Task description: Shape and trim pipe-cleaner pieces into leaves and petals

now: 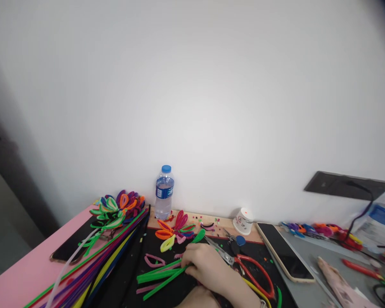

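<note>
My right hand reaches in from the lower right, fingers curled down over green pipe cleaners that lie with pink ones on the black mat. A green loop sticks out above its knuckles. Below it, my left hand shows only its back at the bottom edge; its fingers are hidden. Right beside my right hand lie red-handled scissors, blades pointing to the upper left. Beyond the hands rests a flower of looped pipe cleaners, and a small pink loop is to the left.
A water bottle and an upturned paper cup stand by the wall. Phones lie at left and right. Long pipe cleaners and a pile of looped flowers occupy the left side. Red-handled pliers lie at far right.
</note>
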Motion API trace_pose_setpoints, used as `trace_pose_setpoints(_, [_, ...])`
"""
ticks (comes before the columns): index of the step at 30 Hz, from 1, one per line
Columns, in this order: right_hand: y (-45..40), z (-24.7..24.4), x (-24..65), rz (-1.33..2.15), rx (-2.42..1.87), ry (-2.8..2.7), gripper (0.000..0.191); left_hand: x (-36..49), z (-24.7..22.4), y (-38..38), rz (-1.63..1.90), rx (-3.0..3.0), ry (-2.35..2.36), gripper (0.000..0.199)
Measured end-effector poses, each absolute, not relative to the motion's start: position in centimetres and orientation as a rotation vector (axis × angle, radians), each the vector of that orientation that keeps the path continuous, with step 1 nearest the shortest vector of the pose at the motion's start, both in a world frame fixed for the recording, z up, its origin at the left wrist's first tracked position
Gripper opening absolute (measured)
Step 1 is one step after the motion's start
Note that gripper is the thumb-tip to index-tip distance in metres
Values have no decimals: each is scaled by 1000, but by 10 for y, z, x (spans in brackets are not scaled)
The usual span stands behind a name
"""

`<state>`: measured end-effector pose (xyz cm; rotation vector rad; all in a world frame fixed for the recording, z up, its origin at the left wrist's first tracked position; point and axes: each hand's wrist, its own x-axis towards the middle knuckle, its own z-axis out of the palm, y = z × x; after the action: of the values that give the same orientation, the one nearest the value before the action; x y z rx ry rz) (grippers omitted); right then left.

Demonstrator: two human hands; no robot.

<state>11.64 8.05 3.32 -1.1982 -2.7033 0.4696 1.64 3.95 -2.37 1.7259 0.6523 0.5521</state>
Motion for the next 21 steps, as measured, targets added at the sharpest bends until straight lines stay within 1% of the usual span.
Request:
trace_pose_setpoints(4, [81, 29, 118, 451, -1227, -2639, 11, 24, -28, 44, 513, 1758, 669, 24])
trace_pose_setpoints(7, [82, 24, 118, 430, -1230, -2608, 12, 36, -32, 49, 515, 1778, 696, 26])
trace_pose_setpoints(9, [82, 22, 117, 426, -1217, -2601, 13, 43, -36, 51, 528, 1789, 718, 23])
trace_pose_setpoints(12, [82, 25, 117, 424, -1204, -2598, 9, 47, -41, 52, 565, 1802, 736, 20])
trace_pose_setpoints(15, [81, 29, 116, 413, -1214, -2605, 3, 44, -47, 51, 596, 1810, 730, 26])
trace_pose_setpoints(17, [80, 30, 116, 402, -1232, -2607, 4, 43, -50, 51, 618, 1813, 728, 30])
trace_pose_setpoints(21, [82, 26, 117, 400, -1244, -2626, 7, 47, -52, 52, 663, 1820, 746, 27])
